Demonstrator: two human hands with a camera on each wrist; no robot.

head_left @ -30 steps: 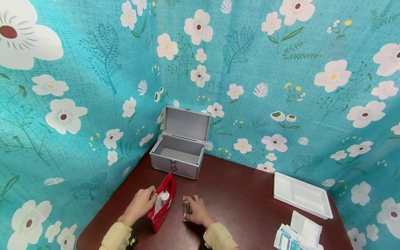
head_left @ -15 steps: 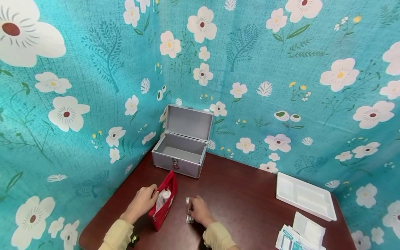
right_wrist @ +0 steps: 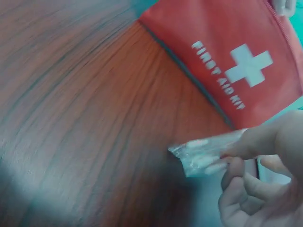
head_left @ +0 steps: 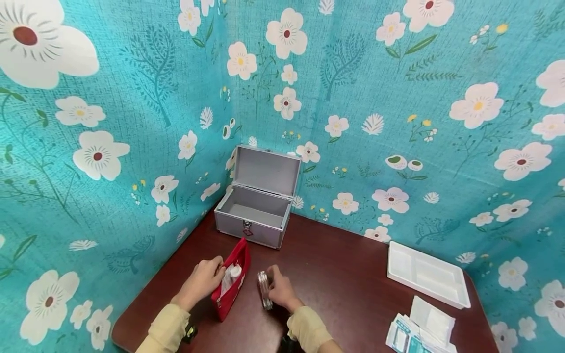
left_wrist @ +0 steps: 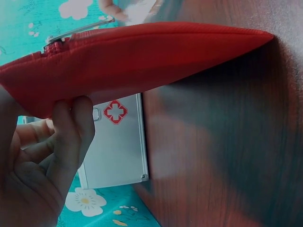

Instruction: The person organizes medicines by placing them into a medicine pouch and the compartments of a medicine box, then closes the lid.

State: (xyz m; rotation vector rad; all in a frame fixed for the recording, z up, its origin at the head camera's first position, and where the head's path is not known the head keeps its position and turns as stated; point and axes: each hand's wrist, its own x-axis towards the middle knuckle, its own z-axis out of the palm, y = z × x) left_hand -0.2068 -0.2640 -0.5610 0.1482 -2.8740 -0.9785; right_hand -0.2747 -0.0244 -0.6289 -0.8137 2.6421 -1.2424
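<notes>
A red zippered first aid pouch (head_left: 229, 305) stands with its mouth open on the table, white and clear-wrapped items (head_left: 235, 271) inside. My left hand (head_left: 203, 282) pinches its rim from the left side; in the left wrist view the fingers (left_wrist: 71, 137) curl at the red fabric. Just right of the pouch, my right hand (head_left: 281, 289) grips a shiny clear plastic packet (right_wrist: 201, 156) between thumb and fingers. Small pale pieces show through the plastic; their kind is unclear. White "FIRST AID KIT" lettering and a cross mark the pouch's side (right_wrist: 213, 52) in the right wrist view.
Behind the pouch stands a silver metal case (head_left: 249, 234), lid raised, with a red cross emblem. A white divided tray (head_left: 412, 275) lies at the right rear of the dark table (head_left: 335, 274). Nearer are white and blue packages (head_left: 412, 331). Floral cloth (head_left: 353, 122) hangs behind.
The packet in my right hand has tilted and turned beside the pouch, its top leaning left. My left hand keeps its hold on the pouch rim. The head view has shifted slightly.
</notes>
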